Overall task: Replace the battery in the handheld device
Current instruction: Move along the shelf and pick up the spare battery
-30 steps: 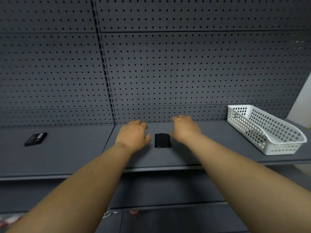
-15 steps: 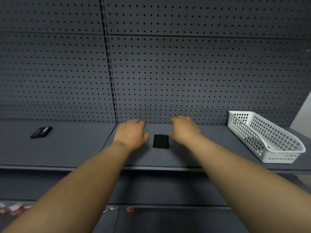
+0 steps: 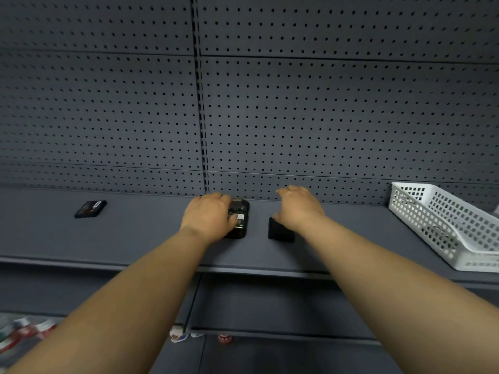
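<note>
Back cover point(image 3: 280, 230) now lifted off by right hand point(image 3: 298, 207), left hand point(image 3: 209, 218) gripping opened device point(image 3: 239, 218) on shelf point(image 3: 135, 238)

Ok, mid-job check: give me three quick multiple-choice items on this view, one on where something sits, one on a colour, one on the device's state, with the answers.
1. Where does the spare battery lie?
A. in the basket
B. on the shelf, far off to the left of both hands
C. under the right hand

2. What colour is the basket?
A. white
B. red
C. black

3. What state is the handheld device in?
A. closed, cover on
B. hanging on the pegboard
C. back open, insides and a label showing

Answers: 1 B, it lies alone on the left stretch of shelf. 2 A, its perforated walls are white. 3 C, the left hand rests on the opened device, and the right hand is at a black cover beside it.
</note>
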`<state>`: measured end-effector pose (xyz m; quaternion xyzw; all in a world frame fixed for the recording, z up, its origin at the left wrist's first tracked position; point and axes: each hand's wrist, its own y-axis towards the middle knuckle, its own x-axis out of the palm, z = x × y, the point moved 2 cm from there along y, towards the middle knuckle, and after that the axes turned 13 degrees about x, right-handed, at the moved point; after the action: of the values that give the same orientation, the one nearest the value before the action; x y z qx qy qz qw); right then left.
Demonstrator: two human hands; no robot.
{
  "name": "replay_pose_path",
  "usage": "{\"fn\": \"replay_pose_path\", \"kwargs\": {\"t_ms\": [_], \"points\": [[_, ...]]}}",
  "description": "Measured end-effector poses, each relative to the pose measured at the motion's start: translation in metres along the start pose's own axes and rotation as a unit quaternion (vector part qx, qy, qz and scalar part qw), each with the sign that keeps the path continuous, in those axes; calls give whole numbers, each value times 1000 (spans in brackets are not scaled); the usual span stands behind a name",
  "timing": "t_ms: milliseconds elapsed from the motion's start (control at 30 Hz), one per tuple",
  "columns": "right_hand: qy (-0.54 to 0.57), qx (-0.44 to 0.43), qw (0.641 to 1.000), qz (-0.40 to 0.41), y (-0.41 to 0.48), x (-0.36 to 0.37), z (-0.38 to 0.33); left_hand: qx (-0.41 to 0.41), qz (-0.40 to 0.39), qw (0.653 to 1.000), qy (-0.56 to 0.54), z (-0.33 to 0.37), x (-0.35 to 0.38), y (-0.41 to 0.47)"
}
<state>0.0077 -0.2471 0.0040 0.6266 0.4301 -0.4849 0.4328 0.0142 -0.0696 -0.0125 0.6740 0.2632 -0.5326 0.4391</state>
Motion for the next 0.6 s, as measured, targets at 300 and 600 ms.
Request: {"fn": "replay_pose_path", "kwargs": {"t_ms": [300,600], "points": [[2,28,1000,0,4,8,-84,36,-8,999,6,-85,-10,-5],[8,56,998,-3,1,26,-158,49,-24,999,3,-163,-8,-19]]}}
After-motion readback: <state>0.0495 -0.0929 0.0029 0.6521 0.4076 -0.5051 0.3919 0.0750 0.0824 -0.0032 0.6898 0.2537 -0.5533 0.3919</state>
